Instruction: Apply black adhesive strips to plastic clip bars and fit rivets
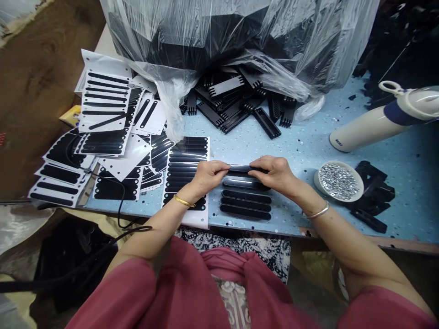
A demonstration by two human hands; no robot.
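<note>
A glossy black strip (239, 168) with rounded ends is stretched level between my hands. My left hand (210, 177) pinches its left end, and my right hand (276, 172) grips the right end. Just below it in the head view are several long black oval pieces (245, 199) in a stack of rows; the upper one (242, 184) shines and partly runs under my right hand. Whether the strip touches a piece beneath it, I cannot tell. Beside my left forearm lies a white backing sheet (194, 218) bearing rows of black strips.
More sticker sheets (104, 103) are heaped at the left, with a black cable (120, 205) across them. Black slotted plastic parts (236, 100) spill from a clear plastic bag (219, 32). At right are a bowl of small metal pieces (338, 182), black parts (375, 192) and a white bottle (373, 121).
</note>
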